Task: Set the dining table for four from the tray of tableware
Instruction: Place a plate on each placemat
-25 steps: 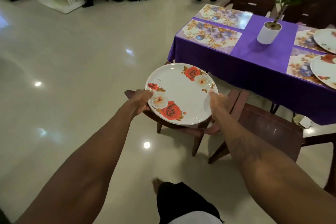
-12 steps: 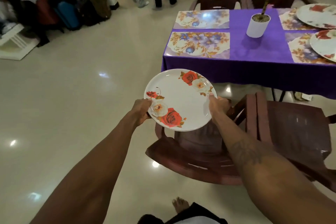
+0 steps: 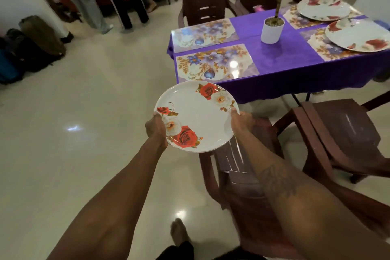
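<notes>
Left hand (image 3: 156,131) and right hand (image 3: 242,121) still grip the rose plate (image 3: 196,116) by opposite rims, level in the air by a brown chair (image 3: 238,175), short of the table (image 3: 285,53). The table's way closer than a second ago, so I'd guess the nearest bare placemat (image 3: 215,63) is next. The far mats look like they already hold two plates (image 3: 356,35), blurry though.

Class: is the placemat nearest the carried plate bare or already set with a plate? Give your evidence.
Bare. The near placemat shows its floral print uncovered; the plate is held in the air, short of the table.
</notes>
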Demonstrator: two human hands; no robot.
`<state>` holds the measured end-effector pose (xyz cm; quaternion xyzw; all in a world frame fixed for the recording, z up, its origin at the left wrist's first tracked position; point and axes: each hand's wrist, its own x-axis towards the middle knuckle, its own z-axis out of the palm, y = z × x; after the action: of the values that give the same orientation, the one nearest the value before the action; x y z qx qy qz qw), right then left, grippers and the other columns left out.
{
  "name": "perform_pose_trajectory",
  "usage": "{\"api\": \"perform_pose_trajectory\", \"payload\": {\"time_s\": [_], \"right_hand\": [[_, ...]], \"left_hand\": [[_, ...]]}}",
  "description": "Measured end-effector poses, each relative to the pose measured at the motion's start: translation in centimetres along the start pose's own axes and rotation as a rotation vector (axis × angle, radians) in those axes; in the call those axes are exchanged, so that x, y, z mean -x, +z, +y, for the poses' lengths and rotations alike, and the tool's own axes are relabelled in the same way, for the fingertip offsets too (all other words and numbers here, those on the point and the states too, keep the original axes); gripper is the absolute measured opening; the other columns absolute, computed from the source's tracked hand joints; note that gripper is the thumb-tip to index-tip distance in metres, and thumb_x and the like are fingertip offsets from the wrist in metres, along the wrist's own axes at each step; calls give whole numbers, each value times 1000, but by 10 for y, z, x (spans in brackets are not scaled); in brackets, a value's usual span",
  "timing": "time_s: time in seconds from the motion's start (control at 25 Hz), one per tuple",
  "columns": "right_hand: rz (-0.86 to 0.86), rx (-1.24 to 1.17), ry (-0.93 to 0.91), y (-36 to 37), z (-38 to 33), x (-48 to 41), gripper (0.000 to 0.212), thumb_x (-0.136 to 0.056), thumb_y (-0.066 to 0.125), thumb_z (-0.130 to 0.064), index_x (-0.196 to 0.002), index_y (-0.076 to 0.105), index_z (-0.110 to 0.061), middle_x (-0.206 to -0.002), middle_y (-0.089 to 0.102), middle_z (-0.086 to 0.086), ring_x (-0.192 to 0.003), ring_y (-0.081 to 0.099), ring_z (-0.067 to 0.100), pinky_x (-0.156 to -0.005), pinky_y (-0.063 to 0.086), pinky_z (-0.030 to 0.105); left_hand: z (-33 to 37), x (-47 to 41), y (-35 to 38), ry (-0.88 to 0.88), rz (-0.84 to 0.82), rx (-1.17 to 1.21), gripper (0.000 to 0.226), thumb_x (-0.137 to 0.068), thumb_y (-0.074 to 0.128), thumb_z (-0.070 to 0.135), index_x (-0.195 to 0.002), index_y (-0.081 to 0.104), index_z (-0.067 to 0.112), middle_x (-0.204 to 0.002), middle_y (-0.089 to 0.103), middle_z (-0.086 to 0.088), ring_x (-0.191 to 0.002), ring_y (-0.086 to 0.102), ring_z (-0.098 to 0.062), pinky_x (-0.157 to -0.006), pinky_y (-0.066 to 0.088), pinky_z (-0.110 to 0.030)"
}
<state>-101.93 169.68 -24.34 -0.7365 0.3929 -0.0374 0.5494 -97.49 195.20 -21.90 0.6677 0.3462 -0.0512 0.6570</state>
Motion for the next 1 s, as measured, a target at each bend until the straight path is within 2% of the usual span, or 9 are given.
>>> {"api": "perform_pose_trajectory", "payload": {"time_s": [0.08, 0.24, 0.36, 0.52, 0.6, 0.64, 0.76, 0.88, 1.0], "right_hand": [[19, 44, -16, 26, -20, 6, 46, -100, 57, -43, -115, 73, -2, -107, 71, 10, -101, 67, 30, -88, 56, 40], [124, 26, -57, 74, -61, -12, 42, -103, 52, -36, -114, 72, 1, -106, 70, 12, -95, 63, 27, -77, 43, 30], [226, -14, -51, 100, -83, -44, 43, -103, 52, -35, -110, 72, 3, -105, 72, 16, -94, 64, 30, -77, 45, 31], [364, -163, 56, 128, -92, -104, 38, -103, 51, -30, -108, 71, 2, -105, 71, 15, -98, 65, 33, -77, 45, 31], [430, -268, 110, 146, -101, -143, 38, -101, 52, -31, -111, 70, 1, -106, 71, 15, -100, 67, 34, -84, 53, 37], [472, -309, 149, 153, -107, -160, 38, -101, 52, -31, -115, 70, -1, -108, 71, 14, -103, 67, 34, -89, 56, 40], [555, -406, 260, 167, -118, -202, 37, -103, 51, -27, -125, 67, -1, -119, 68, 14, -111, 65, 34, -90, 49, 32], [686, -422, 378, 173, -127, -230, 39, -103, 50, -28, -129, 63, -2, -127, 66, 16, -118, 62, 37, -96, 50, 38], [725, -445, 460, 185, -133, -253, 39, -104, 51, -28, -131, 61, 0, -127, 65, 18, -116, 63, 38, -91, 50, 39]], "left_hand": [[27, -35, -14, -11, -30, -10, 37, -97, 57, 39, -117, 67, 10, -111, 73, -14, -95, 71, -33, -86, 60, -46], [84, -104, -7, 24, -158, -51, 40, -98, 60, 41, -118, 66, 7, -109, 71, -12, -82, 68, -26, -64, 52, -32], [113, -147, 13, 23, -237, -56, 42, -97, 62, 54, -101, 66, 13, -96, 73, -7, -78, 70, -22, -69, 57, -33], [148, -219, 54, 80, -277, -182, 50, -98, 57, 60, -106, 65, 11, -97, 73, -6, -79, 68, -19, -72, 55, -34], [169, -260, 77, 113, -250, -212, 54, -98, 57, 60, -107, 67, 8, -99, 72, -9, -81, 68, -23, -73, 55, -35], [180, -279, 87, 127, -242, -242, 57, -97, 58, 61, -107, 69, 6, -96, 73, -10, -81, 70, -25, -71, 56, -34], [221, -339, 114, 172, -242, -315, 60, -95, 60, 61, -101, 71, 3, -82, 72, -9, -70, 68, -24, -60, 53, -29], [260, -391, 141, 186, -219, -385, 63, -92, 62, 64, -105, 72, 3, -93, 74, -12, -79, 71, -28, -66, 55, -32], [289, -439, 170, 202, -209, -433, 69, -88, 62, 70, -108, 72, 5, -98, 74, -13, -87, 72, -33, -76, 59, -39]]}}
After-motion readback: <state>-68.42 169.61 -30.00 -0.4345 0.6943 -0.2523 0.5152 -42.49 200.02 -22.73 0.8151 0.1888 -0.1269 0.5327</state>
